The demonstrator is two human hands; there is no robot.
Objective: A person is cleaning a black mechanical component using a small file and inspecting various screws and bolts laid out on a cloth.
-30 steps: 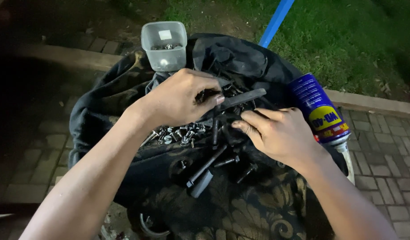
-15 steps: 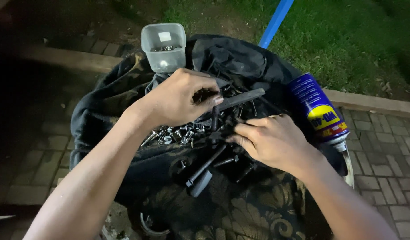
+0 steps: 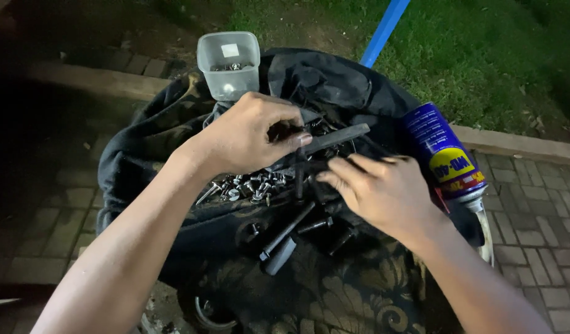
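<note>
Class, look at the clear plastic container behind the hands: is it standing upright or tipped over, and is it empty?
Upright and not empty: the clear plastic container stands with its open mouth upward, and small metal pieces lie inside at the bottom.

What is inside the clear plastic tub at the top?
The tub holds a thin layer of small metal screws at its bottom; its frosted walls blur them, so their count and kind cannot be told.

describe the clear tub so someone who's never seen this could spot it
Start at the dark cloth heaped over the paving. At its far edge, just beyond the left hand, stands a clear plastic tub with small metal hardware in the bottom. It is the only see-through, upright container; the blue spray can lies on the right.
</note>
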